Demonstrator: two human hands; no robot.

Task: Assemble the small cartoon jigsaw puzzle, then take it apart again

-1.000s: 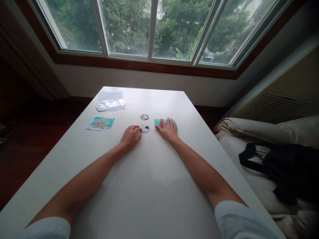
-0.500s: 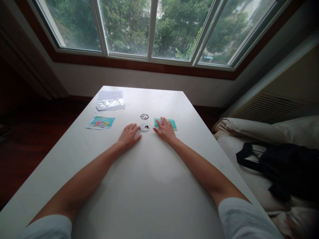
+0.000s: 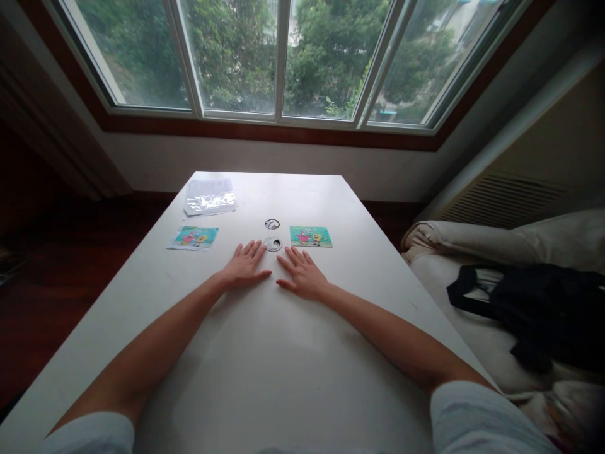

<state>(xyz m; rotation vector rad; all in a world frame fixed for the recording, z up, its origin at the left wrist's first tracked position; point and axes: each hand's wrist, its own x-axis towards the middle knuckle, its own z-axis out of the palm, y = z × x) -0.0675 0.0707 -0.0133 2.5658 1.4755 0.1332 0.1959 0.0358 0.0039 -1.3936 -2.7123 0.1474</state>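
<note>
My left hand [image 3: 244, 265] lies flat and open on the white table [image 3: 265, 353], fingers stretched toward a small round lid [image 3: 273, 244]. Beside it, my right hand [image 3: 302, 274] also rests flat and open, holding nothing. Just beyond the right hand lies a teal cartoon picture card [image 3: 311, 236], fully uncovered. A second round piece [image 3: 271, 224] sits a little farther back. A similar cartoon picture [image 3: 193, 238] lies to the left of my left hand.
A clear plastic wrapper [image 3: 209, 196] lies at the table's far left. A window spans the wall behind. To the right stands a light sofa [image 3: 477, 328] with a black bag [image 3: 543, 315] on it. Dark floor shows at the left.
My right hand slid back off the teal card, which now shows whole. My left hand drew back from the round lid and flattened its fingers. The view shifted slightly.
</note>
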